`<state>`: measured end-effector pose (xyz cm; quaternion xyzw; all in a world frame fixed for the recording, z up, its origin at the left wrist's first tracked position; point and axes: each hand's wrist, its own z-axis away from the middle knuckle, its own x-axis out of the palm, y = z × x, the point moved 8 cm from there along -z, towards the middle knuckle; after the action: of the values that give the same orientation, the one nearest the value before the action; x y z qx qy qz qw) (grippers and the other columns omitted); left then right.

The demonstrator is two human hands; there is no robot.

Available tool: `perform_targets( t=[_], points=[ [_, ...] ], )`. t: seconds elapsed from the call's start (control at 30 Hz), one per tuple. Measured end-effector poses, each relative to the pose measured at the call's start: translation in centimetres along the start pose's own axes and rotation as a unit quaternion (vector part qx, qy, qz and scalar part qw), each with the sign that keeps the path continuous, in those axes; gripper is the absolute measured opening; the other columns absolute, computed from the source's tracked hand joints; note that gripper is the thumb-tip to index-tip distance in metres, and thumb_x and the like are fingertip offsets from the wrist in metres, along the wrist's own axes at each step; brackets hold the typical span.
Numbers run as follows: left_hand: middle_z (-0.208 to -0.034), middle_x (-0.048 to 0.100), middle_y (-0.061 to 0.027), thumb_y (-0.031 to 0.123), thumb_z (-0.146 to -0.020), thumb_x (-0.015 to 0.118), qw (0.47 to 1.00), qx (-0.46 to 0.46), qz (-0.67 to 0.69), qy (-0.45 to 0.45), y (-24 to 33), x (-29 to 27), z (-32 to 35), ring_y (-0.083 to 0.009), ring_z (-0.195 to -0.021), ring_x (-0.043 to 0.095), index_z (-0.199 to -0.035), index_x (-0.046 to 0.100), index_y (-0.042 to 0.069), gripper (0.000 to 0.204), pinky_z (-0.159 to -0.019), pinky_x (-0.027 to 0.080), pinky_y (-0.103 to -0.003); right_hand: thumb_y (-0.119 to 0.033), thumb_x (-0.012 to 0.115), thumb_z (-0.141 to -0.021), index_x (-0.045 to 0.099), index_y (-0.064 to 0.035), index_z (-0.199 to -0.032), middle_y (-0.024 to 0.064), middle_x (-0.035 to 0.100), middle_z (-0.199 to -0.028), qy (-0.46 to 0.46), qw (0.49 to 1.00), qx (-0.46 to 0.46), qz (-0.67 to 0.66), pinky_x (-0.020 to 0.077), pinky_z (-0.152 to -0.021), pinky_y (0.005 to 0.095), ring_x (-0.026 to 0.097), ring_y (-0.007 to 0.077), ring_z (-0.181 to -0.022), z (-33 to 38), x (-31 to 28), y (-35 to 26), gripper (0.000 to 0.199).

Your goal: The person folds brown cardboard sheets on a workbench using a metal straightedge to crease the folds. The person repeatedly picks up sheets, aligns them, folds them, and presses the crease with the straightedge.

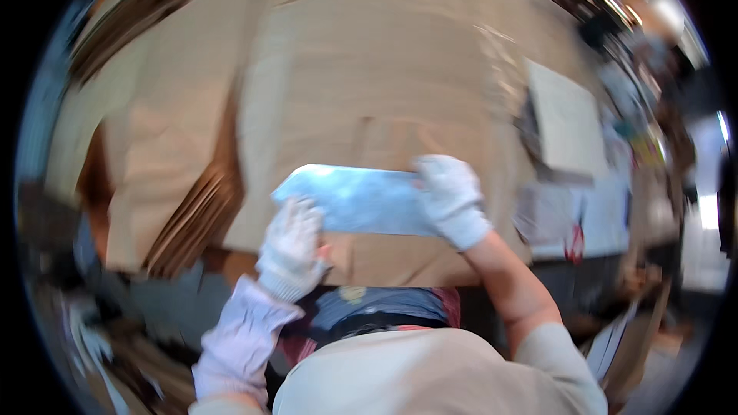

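Observation:
A long, flat bluish-silver plate [369, 200] with slanted left corners lies crosswise in front of me, over brown paper [384, 69]. My left hand [292, 242], in a white knit glove, rests its outstretched fingers on the plate's lower left corner, thumb apart. At the plate's right end, my right hand [452, 196], gloved in white too, is closed around it. That hand is blurred, and it hides the plate's end. A small reddish spot shows by its fingertips; what it is I cannot tell.
Stacked folded brown paper bags [192, 215] lie to the left, with another bundle [138, 15] at the far left. On the right are a pale board [565, 119], white sheets [600, 219] and a red-handled tool [574, 244]. Cardboard pieces [634, 338] stand below the table's right side.

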<state>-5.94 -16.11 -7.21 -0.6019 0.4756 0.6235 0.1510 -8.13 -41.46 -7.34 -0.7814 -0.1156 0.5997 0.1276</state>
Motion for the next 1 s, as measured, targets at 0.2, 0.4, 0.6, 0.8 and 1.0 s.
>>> perform_targets(
  t=[0.2,0.4,0.6,0.8,1.0],
  points=[
    [-0.152,0.048,-0.0263,0.012,-0.083,0.065,0.994,-0.022,-0.088,-0.067,1.0,1.8,0.4,-0.05,-0.144,0.04,-0.143,0.055,0.001,0.062,-0.114,0.036,-0.056,-0.04,0.084,-0.068,0.062,0.0002,-0.131,0.0184,0.052,-0.149,-0.047,0.996,-0.065,-0.043,0.0303,-0.122,0.0543,0.047,0.038,-0.14,2.6,0.4,-3.0,0.078],
    [-0.141,0.055,-0.0271,0.01,-0.068,0.069,0.991,0.018,-0.079,-0.105,3.5,-0.1,-1.9,-0.0491,-0.134,0.048,-0.133,0.058,-0.004,0.067,-0.11,0.042,-0.053,-0.04,0.075,-0.082,0.065,-0.0009,-0.129,0.017,0.053,-0.149,-0.04,0.994,-0.077,-0.06,0.0269,-0.124,0.0496,0.045,0.0348,-0.142,3.4,-0.2,-2.8,0.062],
    [-0.114,0.065,-0.0199,0.011,-0.055,0.074,0.987,0.129,-0.033,-0.085,3.8,-1.0,-4.2,-0.0376,-0.112,0.063,-0.104,0.063,0.0,0.051,-0.094,0.052,-0.048,0.001,0.071,-0.073,0.073,-0.0045,-0.104,0.0152,0.073,-0.112,0.077,0.969,-0.049,-0.228,0.0469,-0.11,0.0477,0.065,0.0379,-0.118,3.9,-1.7,0.6,0.032],
    [-0.087,0.069,-0.0095,0.003,-0.061,0.078,0.989,0.145,-0.011,0.023,-0.1,1.2,-3.7,-0.0304,-0.088,0.07,-0.082,0.068,0.005,0.024,-0.075,0.057,-0.042,-0.018,0.087,-0.066,0.069,-0.0071,-0.088,0.0072,0.069,-0.126,-0.014,0.992,-0.054,-0.118,0.0496,-0.102,0.0457,0.06,0.0349,-0.121,8.1,-2.3,1.1,0.03],
    [-0.103,0.07,-0.0106,0.016,-0.068,0.091,0.969,-0.224,0.072,-0.07,-3.9,2.2,-5.0,-0.0301,-0.096,0.069,-0.088,0.072,0.005,0.029,-0.083,0.057,-0.04,-0.034,0.093,-0.061,0.065,-0.0075,-0.097,0.0112,0.065,-0.13,-0.029,0.991,0.126,-0.021,0.0507,-0.097,0.0448,0.06,0.0353,-0.117,7.8,-0.7,3.4,0.053]
  ],
)
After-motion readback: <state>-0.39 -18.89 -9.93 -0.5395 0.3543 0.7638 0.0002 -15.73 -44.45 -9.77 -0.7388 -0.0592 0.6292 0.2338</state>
